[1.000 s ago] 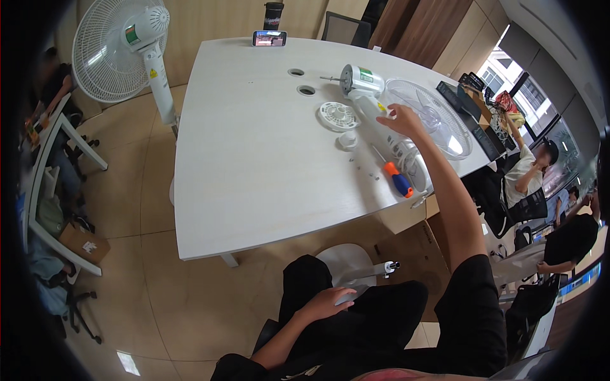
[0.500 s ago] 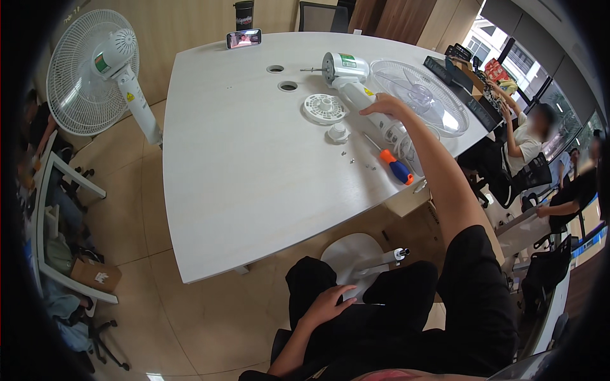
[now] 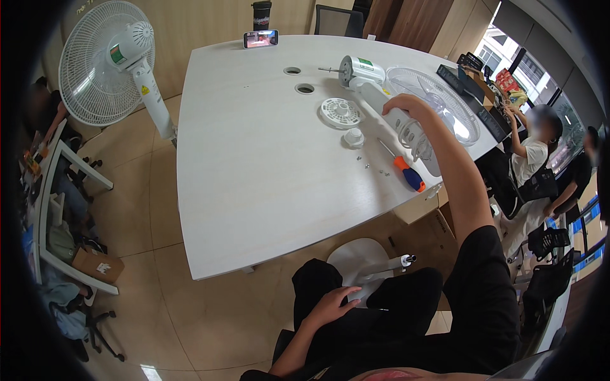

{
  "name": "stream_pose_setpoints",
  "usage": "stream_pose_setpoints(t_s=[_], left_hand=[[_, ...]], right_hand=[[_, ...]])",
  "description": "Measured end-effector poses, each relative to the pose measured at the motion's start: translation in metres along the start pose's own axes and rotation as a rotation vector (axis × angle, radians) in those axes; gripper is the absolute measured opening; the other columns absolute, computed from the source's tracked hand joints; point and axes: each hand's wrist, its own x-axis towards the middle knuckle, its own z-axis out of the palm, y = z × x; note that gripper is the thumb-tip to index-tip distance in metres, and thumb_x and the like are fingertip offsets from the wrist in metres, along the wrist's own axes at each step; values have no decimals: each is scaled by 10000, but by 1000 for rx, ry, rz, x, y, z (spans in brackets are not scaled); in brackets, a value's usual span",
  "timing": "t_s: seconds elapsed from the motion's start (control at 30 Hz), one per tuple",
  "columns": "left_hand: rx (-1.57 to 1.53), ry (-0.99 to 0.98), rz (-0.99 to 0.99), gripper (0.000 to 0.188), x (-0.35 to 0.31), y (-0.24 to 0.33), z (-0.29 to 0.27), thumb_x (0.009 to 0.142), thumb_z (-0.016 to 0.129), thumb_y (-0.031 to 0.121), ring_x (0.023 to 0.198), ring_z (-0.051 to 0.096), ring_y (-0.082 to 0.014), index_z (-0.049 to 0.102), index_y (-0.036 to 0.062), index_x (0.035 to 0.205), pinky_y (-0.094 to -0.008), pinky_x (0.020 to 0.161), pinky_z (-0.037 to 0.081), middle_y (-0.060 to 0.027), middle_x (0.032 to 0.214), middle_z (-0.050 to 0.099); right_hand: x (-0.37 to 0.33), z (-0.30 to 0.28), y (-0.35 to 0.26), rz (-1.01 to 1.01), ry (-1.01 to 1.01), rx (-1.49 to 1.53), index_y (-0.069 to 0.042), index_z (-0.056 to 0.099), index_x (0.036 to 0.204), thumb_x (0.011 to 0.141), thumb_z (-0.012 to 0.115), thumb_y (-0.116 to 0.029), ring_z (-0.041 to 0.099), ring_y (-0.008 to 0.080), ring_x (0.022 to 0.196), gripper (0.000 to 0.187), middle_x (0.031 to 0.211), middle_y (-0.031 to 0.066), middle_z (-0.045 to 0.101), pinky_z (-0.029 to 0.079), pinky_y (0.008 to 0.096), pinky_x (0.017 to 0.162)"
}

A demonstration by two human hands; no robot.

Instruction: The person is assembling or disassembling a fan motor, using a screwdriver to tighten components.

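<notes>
Your right hand (image 3: pixel 408 108) has its grip clamped on the fan neck (image 3: pixel 375 98), toward the right edge of the worktop (image 3: pixel 254 171); your left hand (image 3: pixel 332 306) rests fingers apart. Below the near edge, a cardboard box's (image 3: pixel 424 240) contents are hidden.

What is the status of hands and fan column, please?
Right hand at white fan column, grip unclear. Left hand open, holding nothing. Screwdriver lies beside column.

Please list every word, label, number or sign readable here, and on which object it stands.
I do not copy wording.
Silver motor: green label, too small to read.
Standing fan: green label, too small; yellow triangular warning sign.
Fan neck by right hand: yellow mark, unclear.
Black cup: pale lettering, unclear.
Brown box below table: dark print, too small.
Wall, upper left: markings too small.
</notes>
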Motion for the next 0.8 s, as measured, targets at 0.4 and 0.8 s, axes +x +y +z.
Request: stream_pose_setpoints(t_s=[0.4, 0.8], left_hand=[[-34, 55, 39, 435, 1, -4, -1, 992, 705, 287, 1156, 700, -298, 640, 70, 1364, -383, 987, 536, -156, 1294, 707], [-163, 150, 24, 515, 15, -15, -2, 962, 754, 196, 1212, 679, -231, 577, 56, 1426, -381, 1013, 520, -130, 1307, 709]], right_hand=[[-34, -22, -78, 369, 130, 209, -110, 796, 1015, 644, 887, -282, 674, 223, 896, 419, 1071, 107, 694, 551, 361, 723], [-180, -40, -114, 267, 135, 430, -20, 626, 1341, 705, 843, -266, 664, 263, 1044, 715, 1161, 167, 667, 536, 358, 883]])
